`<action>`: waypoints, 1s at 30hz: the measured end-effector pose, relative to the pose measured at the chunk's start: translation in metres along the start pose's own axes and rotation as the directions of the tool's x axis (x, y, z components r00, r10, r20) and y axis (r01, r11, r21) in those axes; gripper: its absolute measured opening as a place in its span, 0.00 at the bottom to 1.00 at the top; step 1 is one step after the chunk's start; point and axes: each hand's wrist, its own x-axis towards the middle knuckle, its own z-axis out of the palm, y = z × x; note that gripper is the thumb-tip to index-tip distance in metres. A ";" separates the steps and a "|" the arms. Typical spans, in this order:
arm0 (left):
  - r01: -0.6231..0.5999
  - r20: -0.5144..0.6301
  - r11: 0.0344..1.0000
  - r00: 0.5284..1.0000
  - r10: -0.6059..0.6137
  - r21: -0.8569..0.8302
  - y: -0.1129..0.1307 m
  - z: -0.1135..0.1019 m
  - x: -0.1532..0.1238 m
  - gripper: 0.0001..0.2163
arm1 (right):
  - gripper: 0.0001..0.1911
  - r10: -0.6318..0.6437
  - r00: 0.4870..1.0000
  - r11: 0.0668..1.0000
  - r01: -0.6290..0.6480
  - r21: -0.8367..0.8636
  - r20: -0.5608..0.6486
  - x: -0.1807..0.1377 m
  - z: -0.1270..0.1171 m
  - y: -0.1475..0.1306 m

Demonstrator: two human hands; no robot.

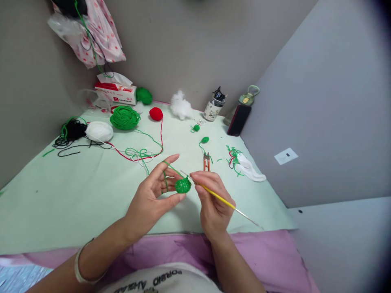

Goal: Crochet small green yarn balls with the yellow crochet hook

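My left hand (pixel 152 195) pinches a small green crocheted piece (pixel 183 186) between thumb and middle fingers. Green yarn (pixel 166 173) is looped over its raised index finger. My right hand (pixel 212 199) is closed round a yellow-handled crochet hook (pixel 226 202), whose tip meets the green piece. Both hands hover above the near part of a pale green table (pixel 76 195). The green strand runs back toward a green yarn skein (pixel 124 117).
Orange snips (pixel 207 161) lie just beyond the hands. Farther back sit a red ball (pixel 156 113), white yarn (pixel 99 131), black yarn (pixel 71 131), white stuffing (pixel 181 106), a tissue box (pixel 116 92), a jar (pixel 213 108), small green pieces (pixel 204 140) and yarn scraps (pixel 235 156).
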 end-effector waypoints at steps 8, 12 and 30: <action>-0.045 0.019 0.987 0.999 0.043 0.156 0.003 -0.008 0.000 0.28 | 0.07 0.258 0.961 0.828 -0.274 0.489 0.102 0.007 0.000 0.006; -0.021 0.051 0.983 0.999 0.012 0.184 0.008 -0.009 -0.002 0.26 | 0.07 0.316 0.927 0.722 -0.372 0.583 0.200 0.012 -0.003 0.004; -0.092 0.037 0.920 0.996 0.085 0.381 0.007 -0.009 -0.002 0.20 | 0.13 -0.233 0.883 0.936 0.317 -0.150 0.408 0.018 -0.023 -0.011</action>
